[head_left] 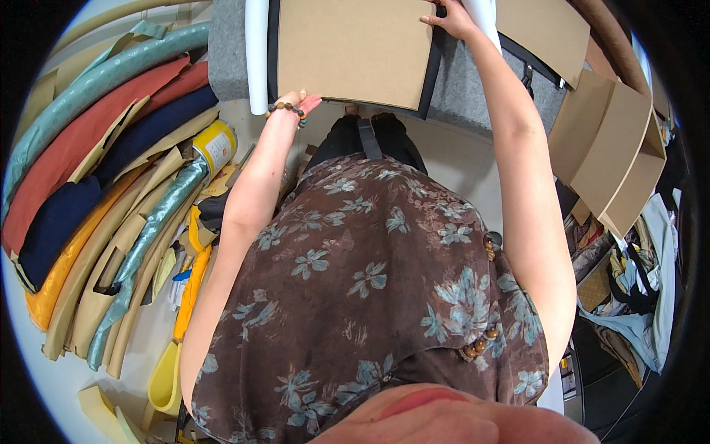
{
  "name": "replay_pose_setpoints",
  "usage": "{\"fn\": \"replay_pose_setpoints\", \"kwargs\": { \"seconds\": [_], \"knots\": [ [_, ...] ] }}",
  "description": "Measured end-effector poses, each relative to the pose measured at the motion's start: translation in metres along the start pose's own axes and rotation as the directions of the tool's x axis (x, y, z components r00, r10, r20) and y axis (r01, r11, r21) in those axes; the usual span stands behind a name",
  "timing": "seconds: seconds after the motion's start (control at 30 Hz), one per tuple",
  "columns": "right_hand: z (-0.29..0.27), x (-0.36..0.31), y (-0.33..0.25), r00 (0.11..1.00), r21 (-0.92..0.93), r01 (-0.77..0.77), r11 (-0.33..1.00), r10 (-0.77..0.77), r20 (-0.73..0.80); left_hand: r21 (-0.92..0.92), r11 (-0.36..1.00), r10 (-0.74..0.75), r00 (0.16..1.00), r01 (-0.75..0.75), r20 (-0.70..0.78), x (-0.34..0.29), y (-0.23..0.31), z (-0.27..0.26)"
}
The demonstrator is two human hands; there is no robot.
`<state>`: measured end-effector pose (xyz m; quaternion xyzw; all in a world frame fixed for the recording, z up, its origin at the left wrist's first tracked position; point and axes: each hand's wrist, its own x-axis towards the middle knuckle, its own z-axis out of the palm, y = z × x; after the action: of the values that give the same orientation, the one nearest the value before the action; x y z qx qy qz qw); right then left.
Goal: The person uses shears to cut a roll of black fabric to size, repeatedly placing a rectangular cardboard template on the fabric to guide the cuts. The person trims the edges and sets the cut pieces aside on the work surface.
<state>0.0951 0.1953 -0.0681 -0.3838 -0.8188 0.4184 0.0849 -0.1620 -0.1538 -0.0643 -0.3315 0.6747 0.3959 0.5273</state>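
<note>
A flat tan board (355, 52) lies before me on a slightly larger black sheet (427, 81), whose border shows along its sides and near edge. My left hand (305, 103), below a beaded bracelet (287, 110), is at the board's near left corner. Its fingers look stretched out and touch the edge, though they are partly hidden. At the far right edge is my right hand (455, 22), with two digits spread apart and one tip on the board. The rest of its fingers are out of sight.
Grey felt (466, 96) covers the work surface. White rolled material (257, 59) flanks the board on the left. Fabric rolls and cardboard tubes (111, 155) crowd my left side. A tan panelled box (606, 148) and heaped cloth (632, 285) stand to the right.
</note>
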Motion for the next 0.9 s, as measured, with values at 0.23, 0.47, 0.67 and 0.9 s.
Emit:
{"fn": "replay_pose_setpoints", "kwargs": {
  "seconds": [0.23, 0.47, 0.67, 0.9],
  "knots": [
    [0.0, 0.003, 0.002, 1.0, -0.032, 0.026, 0.999, -0.026, -0.003, 0.194, 0.978, 0.081, 0.997, -0.076, -0.016, -0.006, -0.013, -0.007],
    [0.004, 0.001, 0.008, 0.998, 0.001, -0.013, 1.0, 0.013, -0.065, 0.694, -0.101, 0.81, 0.347, -0.713, 0.474, -0.065, -0.025, 0.057],
    [-0.027, 0.003, 0.008, 0.978, 0.694, -0.132, 0.707, 0.206, -0.024, 0.763, -0.578, 0.602, 0.48, -0.29, 0.638, -0.098, 0.01, 0.106],
    [-0.039, -0.002, 0.014, 0.928, 0.363, -0.02, 0.932, 0.153, -0.341, 0.796, -0.191, 0.93, 0.154, -0.574, 0.334, -0.01, 0.047, 0.049]
  ]
}}
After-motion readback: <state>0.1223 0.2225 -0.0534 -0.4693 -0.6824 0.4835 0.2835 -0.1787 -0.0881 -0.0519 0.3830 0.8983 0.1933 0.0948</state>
